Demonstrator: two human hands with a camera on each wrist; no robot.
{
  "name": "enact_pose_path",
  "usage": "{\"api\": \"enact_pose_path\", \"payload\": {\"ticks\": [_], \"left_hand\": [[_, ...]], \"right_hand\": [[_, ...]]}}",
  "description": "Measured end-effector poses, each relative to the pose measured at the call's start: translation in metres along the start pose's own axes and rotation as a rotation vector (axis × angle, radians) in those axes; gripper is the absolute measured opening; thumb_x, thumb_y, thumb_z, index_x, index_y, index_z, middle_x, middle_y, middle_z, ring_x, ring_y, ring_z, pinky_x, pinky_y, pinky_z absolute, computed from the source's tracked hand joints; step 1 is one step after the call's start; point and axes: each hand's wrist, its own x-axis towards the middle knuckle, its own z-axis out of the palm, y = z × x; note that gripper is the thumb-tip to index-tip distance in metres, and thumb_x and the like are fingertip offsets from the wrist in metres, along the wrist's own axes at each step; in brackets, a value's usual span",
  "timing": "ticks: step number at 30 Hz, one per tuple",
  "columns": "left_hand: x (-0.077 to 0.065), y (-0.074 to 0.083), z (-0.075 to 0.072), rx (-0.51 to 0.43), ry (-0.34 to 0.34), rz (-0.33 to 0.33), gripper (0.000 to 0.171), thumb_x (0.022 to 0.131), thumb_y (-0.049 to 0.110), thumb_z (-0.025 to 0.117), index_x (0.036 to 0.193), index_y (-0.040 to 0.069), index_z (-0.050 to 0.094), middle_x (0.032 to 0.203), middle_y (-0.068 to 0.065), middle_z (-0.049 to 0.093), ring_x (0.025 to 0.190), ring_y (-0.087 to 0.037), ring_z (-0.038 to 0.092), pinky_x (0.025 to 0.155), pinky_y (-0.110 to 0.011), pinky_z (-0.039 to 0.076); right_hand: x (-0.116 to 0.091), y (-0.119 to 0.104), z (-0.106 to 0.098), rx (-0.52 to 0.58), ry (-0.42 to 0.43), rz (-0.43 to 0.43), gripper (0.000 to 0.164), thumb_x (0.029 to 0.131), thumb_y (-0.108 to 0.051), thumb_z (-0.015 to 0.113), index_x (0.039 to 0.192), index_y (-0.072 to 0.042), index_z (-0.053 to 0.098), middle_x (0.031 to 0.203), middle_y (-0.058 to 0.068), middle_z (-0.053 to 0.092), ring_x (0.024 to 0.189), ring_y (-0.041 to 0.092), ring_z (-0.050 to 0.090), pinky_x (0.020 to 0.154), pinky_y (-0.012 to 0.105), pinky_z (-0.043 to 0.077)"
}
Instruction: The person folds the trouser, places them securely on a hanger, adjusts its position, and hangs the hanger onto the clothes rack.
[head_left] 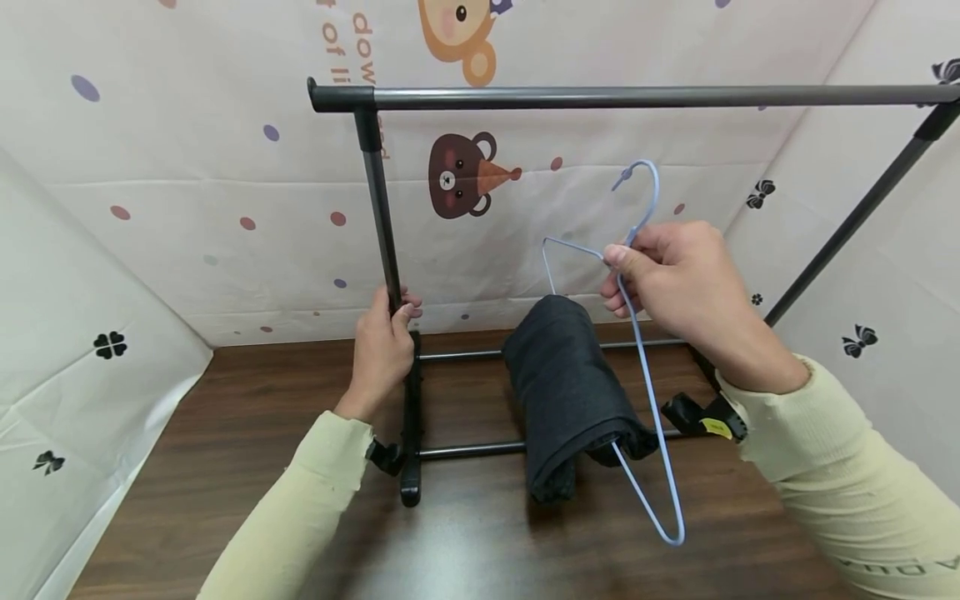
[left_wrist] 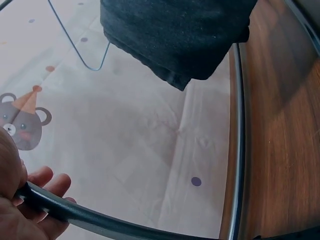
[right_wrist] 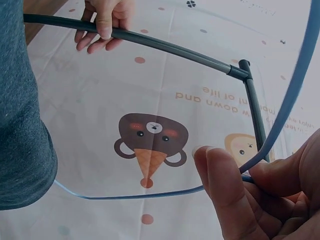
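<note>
My right hand pinches a light blue wire hanger just below its hook, between thumb and fingers. Folded dark cloth, perhaps trousers, hangs over the hanger's lower bar; the hanger is tilted with its hook upward, below the rack's top rail. On the left, my left hand grips the upright post of a black metal clothes rack, its fingers curled round the tube. In the right wrist view the hanger runs into the pinching fingers, and the cloth fills the left side.
The rack's grey top rail spans the upper part, with a second post on the right. Two lower bars cross close over the dark wooden floor. A white printed sheet covers the walls behind.
</note>
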Motion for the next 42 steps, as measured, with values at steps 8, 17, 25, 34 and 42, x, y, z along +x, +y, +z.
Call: {"api": "enact_pose_path", "payload": {"ticks": [8,17,25,34,42], "left_hand": [[-0.002,0.002,-0.001,0.007,-0.018,-0.005,0.024,0.112,0.012,0.045,0.131,0.0,0.052,0.122,-0.015,0.073,0.112,-0.032,0.074,0.1,-0.053,0.056],[-0.001,0.003,-0.001,0.004,-0.021,-0.01,0.025,0.112,0.013,0.044,0.133,0.001,0.052,0.123,-0.015,0.073,0.112,-0.032,0.073,0.102,-0.053,0.055],[-0.001,0.002,-0.001,0.005,-0.013,-0.005,0.025,0.112,0.013,0.044,0.133,0.0,0.052,0.122,-0.016,0.073,0.111,-0.032,0.073,0.1,-0.053,0.056],[-0.002,0.002,-0.001,0.012,-0.018,-0.017,0.025,0.112,0.014,0.044,0.133,0.001,0.052,0.122,-0.015,0.073,0.111,-0.032,0.073,0.1,-0.053,0.056],[-0.002,0.001,0.0,0.012,-0.022,-0.019,0.026,0.112,0.014,0.044,0.134,0.001,0.052,0.123,-0.016,0.073,0.112,-0.032,0.073,0.1,-0.053,0.056]], "right_hand": [[-0.004,-0.004,-0.002,0.044,0.029,0.015,0.032,0.106,-0.019,0.061,0.096,0.009,0.072,0.071,0.008,0.074,0.06,0.021,0.072,0.062,0.033,0.064],[-0.005,-0.008,-0.005,0.022,0.057,0.001,0.033,0.106,-0.021,0.062,0.096,0.008,0.073,0.069,0.006,0.072,0.057,0.018,0.07,0.06,0.032,0.063],[-0.006,-0.009,-0.009,-0.021,0.075,-0.011,0.035,0.107,-0.024,0.061,0.097,0.007,0.073,0.071,0.007,0.072,0.059,0.02,0.07,0.059,0.031,0.062],[-0.008,-0.005,-0.016,-0.017,0.064,0.019,0.036,0.107,-0.025,0.06,0.098,0.007,0.072,0.07,0.003,0.072,0.06,0.019,0.069,0.059,0.032,0.062],[-0.009,0.0,-0.028,-0.024,0.058,0.046,0.038,0.107,-0.028,0.059,0.102,0.008,0.07,0.07,0.001,0.071,0.061,0.021,0.067,0.057,0.031,0.06]]}}
